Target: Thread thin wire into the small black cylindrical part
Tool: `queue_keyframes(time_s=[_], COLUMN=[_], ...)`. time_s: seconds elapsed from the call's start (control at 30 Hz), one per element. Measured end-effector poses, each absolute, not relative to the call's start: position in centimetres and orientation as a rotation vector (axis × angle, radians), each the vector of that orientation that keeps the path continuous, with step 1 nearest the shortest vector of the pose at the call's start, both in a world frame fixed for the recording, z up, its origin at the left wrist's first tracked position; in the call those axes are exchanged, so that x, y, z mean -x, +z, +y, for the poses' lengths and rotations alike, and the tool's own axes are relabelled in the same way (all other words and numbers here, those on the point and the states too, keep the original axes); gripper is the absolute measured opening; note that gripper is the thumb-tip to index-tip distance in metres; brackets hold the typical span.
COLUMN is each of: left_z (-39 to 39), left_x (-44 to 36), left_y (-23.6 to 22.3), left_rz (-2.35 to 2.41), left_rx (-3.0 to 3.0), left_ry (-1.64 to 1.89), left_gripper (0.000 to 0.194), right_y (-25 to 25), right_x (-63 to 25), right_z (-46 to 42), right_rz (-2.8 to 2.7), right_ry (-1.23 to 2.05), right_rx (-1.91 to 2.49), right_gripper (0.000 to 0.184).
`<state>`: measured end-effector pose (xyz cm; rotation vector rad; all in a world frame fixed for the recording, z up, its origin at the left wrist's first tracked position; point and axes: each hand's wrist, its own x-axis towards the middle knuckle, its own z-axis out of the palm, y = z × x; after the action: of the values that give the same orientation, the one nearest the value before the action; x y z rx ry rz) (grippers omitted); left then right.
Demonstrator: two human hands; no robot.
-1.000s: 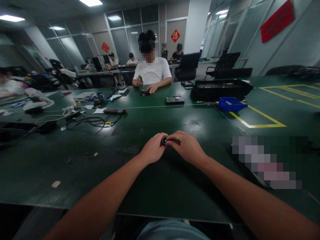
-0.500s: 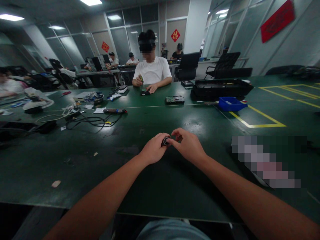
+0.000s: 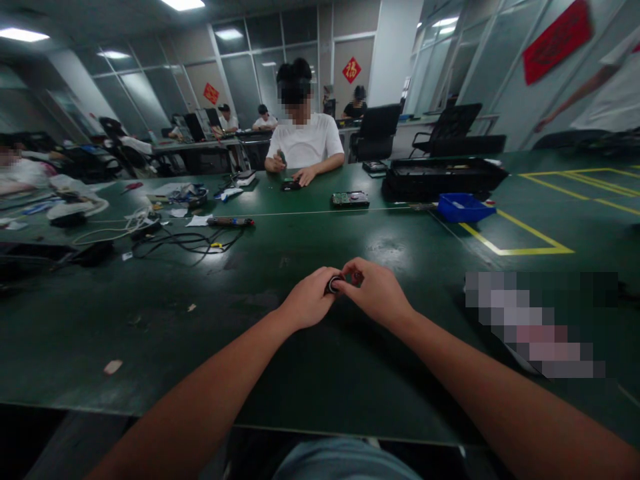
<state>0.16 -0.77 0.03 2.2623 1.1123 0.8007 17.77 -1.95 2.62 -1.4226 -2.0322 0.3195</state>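
My left hand (image 3: pixel 311 295) is closed around a small dark cylinder (image 3: pixel 332 285) whose silvery ringed end faces me. Its length is hidden in the palm, so I cannot tell its exact kind. My right hand (image 3: pixel 376 288) touches that ringed end, thumb and bent forefinger pinched together at it. A reddish spot shows between the curled right fingers, too small to make out. Both hands are just above the green tabletop (image 3: pixel 300 380), near its front middle.
Beyond my hands lie a cylindrical tool (image 3: pixel 231 222) by black cables, a hard drive (image 3: pixel 350 199), a blue bin (image 3: pixel 464 208) and a long black case (image 3: pixel 445 177). A blurred-out object (image 3: pixel 535 327) is at right. A co-worker (image 3: pixel 305 143) sits opposite, hands on a small device.
My right fingertips have closed in slightly on the cylinder's end; my left hand stays put. A person in white has come into view at the far right.
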Motion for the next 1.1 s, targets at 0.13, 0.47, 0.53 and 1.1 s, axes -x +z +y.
queue_keyframes(time_s=[0.13,0.47,0.53,1.1], left_z=[-0.6,0.1,0.2,0.1], left_x=[-0.1,0.3,0.4,0.2], left_y=[-0.1,-0.5,-0.6,-0.6], left_rz=[1.157,1.313,1.336,1.304], left_rx=[-2.221,-2.051,-2.024,-1.989], left_ry=[0.86,1.017,1.023,1.011], left_gripper=[0.024,0.016,0.017,0.018], right_y=[2.7,3.7,3.6,3.1], right_x=[-17.8,-18.1,-18.2,-18.0], right_z=[-2.1,-2.9,-3.1,-2.9], right_rz=[-1.957,-1.841,-1.791,-1.644], right_ry=[0.36,0.305,0.347,0.363], right_rx=[1.383,1.149,1.165,1.156], right_gripper=[0.02,0.024,0.025,0.023])
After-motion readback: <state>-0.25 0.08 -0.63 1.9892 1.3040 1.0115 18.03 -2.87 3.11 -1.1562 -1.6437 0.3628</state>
